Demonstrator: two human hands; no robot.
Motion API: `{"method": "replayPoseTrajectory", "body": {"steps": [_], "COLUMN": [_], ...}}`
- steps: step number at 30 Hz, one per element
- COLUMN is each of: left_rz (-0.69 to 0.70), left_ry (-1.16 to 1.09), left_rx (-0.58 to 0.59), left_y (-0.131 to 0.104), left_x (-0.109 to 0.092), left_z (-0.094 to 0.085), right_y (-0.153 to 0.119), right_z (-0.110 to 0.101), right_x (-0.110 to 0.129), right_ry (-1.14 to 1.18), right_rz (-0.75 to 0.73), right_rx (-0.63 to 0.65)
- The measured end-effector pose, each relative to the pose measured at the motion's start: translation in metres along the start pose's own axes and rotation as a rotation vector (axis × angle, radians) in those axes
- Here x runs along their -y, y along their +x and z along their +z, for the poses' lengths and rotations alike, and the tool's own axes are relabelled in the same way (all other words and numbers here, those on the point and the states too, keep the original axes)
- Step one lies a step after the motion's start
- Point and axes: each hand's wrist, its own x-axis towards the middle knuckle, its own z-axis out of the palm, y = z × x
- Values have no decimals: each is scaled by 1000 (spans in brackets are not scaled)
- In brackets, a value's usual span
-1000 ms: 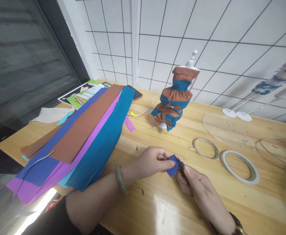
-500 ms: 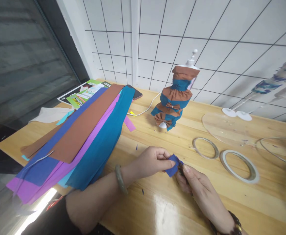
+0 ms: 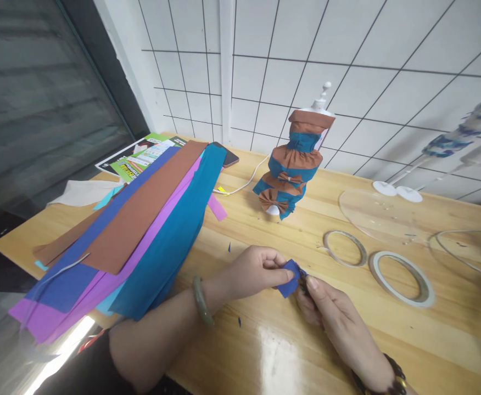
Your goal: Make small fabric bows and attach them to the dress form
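My left hand (image 3: 258, 269) is closed, pinching a small folded piece of blue cloth (image 3: 289, 280) between thumb and fingers. Against the cloth's right edge, my right hand (image 3: 331, 310) is wrapped round small dark scissors (image 3: 303, 282), mostly hidden by the fingers. Both hands are just above the wooden table, nearly touching each other. Tiny blue scraps (image 3: 239, 322) lie on the tabletop near my left forearm. Beyond the hands stands a small white dress form wearing a brown and teal tiered dress (image 3: 293, 159) with bows.
Long strips of brown (image 3: 145, 208), blue, purple and teal cloth (image 3: 174, 236) lie across the table's left side. Behind them are printed sheets (image 3: 135, 159) and a phone (image 3: 229, 156). Two tape rolls (image 3: 421, 299) rest to the right. More small stands (image 3: 384, 188) are near the tiled wall.
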Motion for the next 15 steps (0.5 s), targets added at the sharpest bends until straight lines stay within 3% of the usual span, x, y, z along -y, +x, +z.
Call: {"method": "replayPoseTrajectory", "body": {"steps": [15], "left_rz": [5], "left_ry": [9], "left_rx": [-2], "left_y": [-1], "left_x": [-1], "left_z": [-2], "right_y": [0], "right_z": [-1], "right_x": [-2], "right_ry": [19], "right_rz": [2], "right_rx": [0]}}
